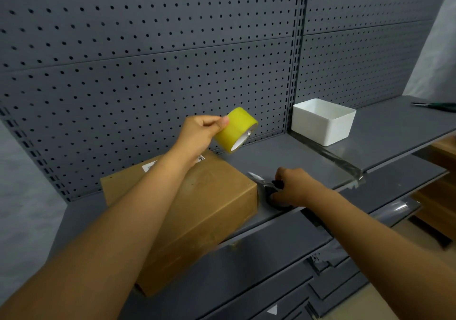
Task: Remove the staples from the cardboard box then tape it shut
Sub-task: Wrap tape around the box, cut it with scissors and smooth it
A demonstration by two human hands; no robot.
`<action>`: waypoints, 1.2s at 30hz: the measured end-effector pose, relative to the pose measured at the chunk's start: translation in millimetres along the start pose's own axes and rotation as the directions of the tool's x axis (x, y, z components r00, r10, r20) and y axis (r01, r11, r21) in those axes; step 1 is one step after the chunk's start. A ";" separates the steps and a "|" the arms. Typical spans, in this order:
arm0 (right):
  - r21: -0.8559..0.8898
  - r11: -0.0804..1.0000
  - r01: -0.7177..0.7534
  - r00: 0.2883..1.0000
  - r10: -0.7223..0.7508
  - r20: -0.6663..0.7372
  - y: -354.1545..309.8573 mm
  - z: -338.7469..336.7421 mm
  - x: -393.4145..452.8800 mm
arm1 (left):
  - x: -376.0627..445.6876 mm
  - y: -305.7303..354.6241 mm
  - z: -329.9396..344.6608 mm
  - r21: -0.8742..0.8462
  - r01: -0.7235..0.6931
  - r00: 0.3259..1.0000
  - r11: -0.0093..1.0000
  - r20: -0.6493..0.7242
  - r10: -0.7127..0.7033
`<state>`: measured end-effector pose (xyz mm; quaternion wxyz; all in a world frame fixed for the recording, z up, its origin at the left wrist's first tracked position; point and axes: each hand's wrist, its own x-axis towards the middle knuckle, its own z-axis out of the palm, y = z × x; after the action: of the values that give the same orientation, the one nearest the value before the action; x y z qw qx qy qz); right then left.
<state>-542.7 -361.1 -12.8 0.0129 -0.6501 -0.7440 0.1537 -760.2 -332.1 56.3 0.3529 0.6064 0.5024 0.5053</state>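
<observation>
Two hands are busy near the cardboard box point(197, 211), and they are yours. Your left hand point(197, 134) holds a round roll of yellow tape point(235, 129) up in the air, above the far end of the box. Your thumb and fingers pinch its shiny side, and you can see the white ring inside it.

Your right hand point(293, 186) rests on the scissors point(269, 188), just right of the box. Your fingers curl around the black handles. The thin silver blades point away from you, close to the box's right edge.

The box is brown, flat on top and smooth, with sharp corners. It lies on the grey metal shelf point(308, 161), and its near corner sticks out past the shelf's front edge. A small white label point(150, 166) sits on top, partly hidden by your left arm.

To the right of the box the shelf is bare, up to a white plastic tub point(323, 122) with straight sides. Behind the box stands a grey wall of little holes point(148, 48).
</observation>
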 end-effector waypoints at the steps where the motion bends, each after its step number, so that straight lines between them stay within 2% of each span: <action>1: -0.016 1.000 0.009 1.000 -0.010 -0.008 1.3 3.1 5.2 | 1.0 -0.7 1.8 0.033 -0.005 1.000 0.999 -0.003 0.005; 5: -0.062 0.998 0.015 0.999 -0.018 -0.037 13.5 5.4 21.8 | 2.3 -5.5 7.5 0.138 -0.024 1.000 0.990 -0.006 0.025; 11: -0.117 0.991 0.064 0.998 -0.061 0.025 31.8 -3.1 39.3 | 7.6 -16.1 16.4 0.333 -0.048 0.999 0.942 0.030 0.040; 13: -0.107 0.989 0.102 0.993 -0.108 -0.055 32.0 -8.0 44.8 | 9.1 -20.1 18.9 0.397 -0.058 0.998 0.916 0.059 0.037; 15: 0.052 0.974 0.221 0.952 -0.204 -0.230 26.6 -15.2 49.7 | 9.5 -23.4 20.7 0.436 -0.087 0.995 0.896 0.088 0.054; 17: 0.231 0.880 0.416 0.861 -0.299 -0.412 14.1 -25.3 51.1 | 11.2 -26.8 21.7 0.482 -0.143 0.988 0.864 0.116 0.100; 18: 0.249 0.832 0.496 0.815 -0.347 -0.464 7.6 -31.3 52.2 | 12.1 -27.3 22.1 0.506 -0.180 0.983 0.843 0.134 0.129; 20: 0.202 0.786 0.584 0.759 -0.440 -0.480 -1.6 -40.2 57.4 | 12.9 -26.0 22.9 0.534 -0.226 0.973 0.815 0.161 0.164; 24: 0.082 0.796 0.600 0.734 -0.508 -0.450 -5.8 -49.2 70.6 | 10.5 -21.4 22.6 0.550 -0.256 0.967 0.795 0.155 0.204; 26: 0.037 0.812 0.582 0.728 -0.501 -0.468 -5.8 -50.0 75.0 | 7.4 -20.9 19.6 0.592 -0.202 0.979 0.780 0.129 0.155; 29: 0.001 0.861 0.509 0.757 -0.447 -0.476 -0.9 -45.5 82.2 | -2.5 -21.6 5.7 0.666 0.022 1.000 0.746 -0.023 -0.009; 31: -0.004 0.900 0.437 0.795 -0.388 -0.467 6.9 -38.1 87.5 | -12.8 -27.4 -8.0 0.736 0.163 0.986 0.657 -0.141 -0.087; 34: -0.017 0.937 0.350 0.838 -0.321 -0.440 17.2 -24.4 95.0 | -33.1 -41.3 -28.1 0.807 0.358 0.934 0.469 -0.309 -0.180; 36: -0.005 0.951 0.308 0.859 -0.280 -0.428 19.9 -17.5 99.4 | -44.4 -50.1 -35.3 0.819 0.410 0.910 0.400 -0.340 -0.236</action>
<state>-535.0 -258.8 -19.0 0.2178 -0.5459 -0.8085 0.0287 -806.4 -365.5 6.4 0.0387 0.5450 0.8246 0.1465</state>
